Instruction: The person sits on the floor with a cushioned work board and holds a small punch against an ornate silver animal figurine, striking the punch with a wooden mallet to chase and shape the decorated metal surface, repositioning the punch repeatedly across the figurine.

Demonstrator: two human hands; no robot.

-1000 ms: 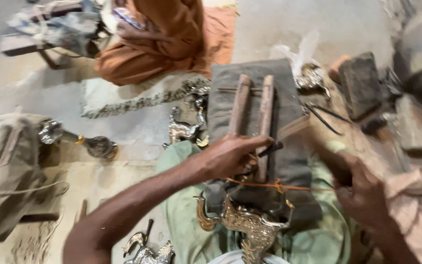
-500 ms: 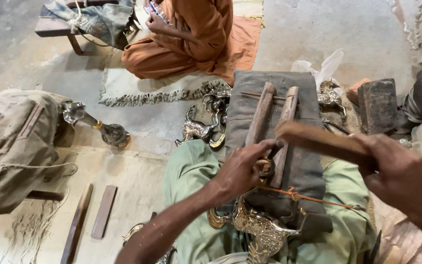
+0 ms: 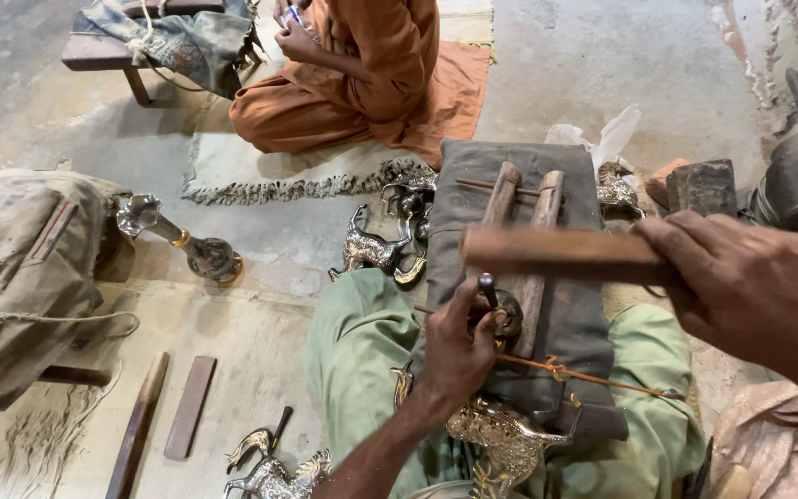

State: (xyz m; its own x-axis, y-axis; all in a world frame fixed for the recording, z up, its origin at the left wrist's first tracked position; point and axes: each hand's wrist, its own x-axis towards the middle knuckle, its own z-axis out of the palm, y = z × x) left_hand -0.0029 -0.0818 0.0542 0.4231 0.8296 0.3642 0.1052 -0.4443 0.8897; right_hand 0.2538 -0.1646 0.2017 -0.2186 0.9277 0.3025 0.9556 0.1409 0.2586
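My left hand (image 3: 454,346) pinches a short dark metal punch (image 3: 489,290) upright over a small round metal piece (image 3: 510,314). That piece rests between two wooden bars (image 3: 524,245) tied on a dark padded block (image 3: 570,305) across my lap. My right hand (image 3: 755,291) grips a flat wooden stick (image 3: 561,254), held level above the punch. An orange cord (image 3: 584,379) runs across the block. An ornate brass animal figure (image 3: 501,439) lies against my green trousers below the block.
A person in orange clothes (image 3: 362,74) sits on a mat ahead. Metal animal figures (image 3: 371,249) lie by the block, more (image 3: 270,467) by my knee. A metal stand (image 3: 182,242), cloth bundle (image 3: 20,277), two wooden slats (image 3: 163,420) are left. A dark block (image 3: 702,188) is right.
My right hand has brought the wooden stick up from the right and now holds it above the punch. My left hand stays on the punch. The view has tilted down slightly.
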